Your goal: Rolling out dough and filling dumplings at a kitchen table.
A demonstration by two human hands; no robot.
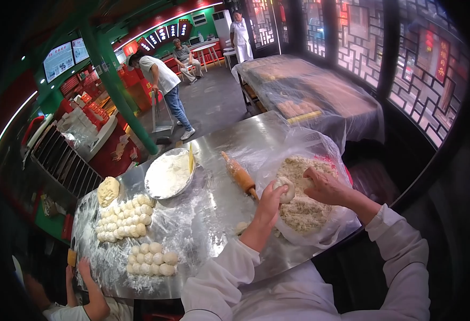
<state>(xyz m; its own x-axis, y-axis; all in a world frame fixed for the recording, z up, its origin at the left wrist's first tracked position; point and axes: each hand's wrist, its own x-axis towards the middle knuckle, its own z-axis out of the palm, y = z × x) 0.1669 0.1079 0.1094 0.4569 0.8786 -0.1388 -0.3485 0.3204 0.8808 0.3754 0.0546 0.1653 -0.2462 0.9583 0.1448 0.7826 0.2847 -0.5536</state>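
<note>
My left hand [267,202] cups a round, pale piece of dough [285,190] at the near side of a clear plastic bag [305,140]. The bag lies spread wide around a heap of crumbly, beige filling [305,214]. Over the right part of that heap is my right hand [326,187], its fingers curled downward close to the dough. Whether filling sits between those fingers is hidden. To the left of the bag lies a wooden rolling pin [241,175], lightly dusted with flour.
The floured steel table [196,220] bears rows of dough balls [124,218], a second group [151,260], a dough lump [108,191] and a bowl of flour [168,174]. A co-worker's hands [84,268] are at the lower left. A plastic-covered table [311,84] stands beyond.
</note>
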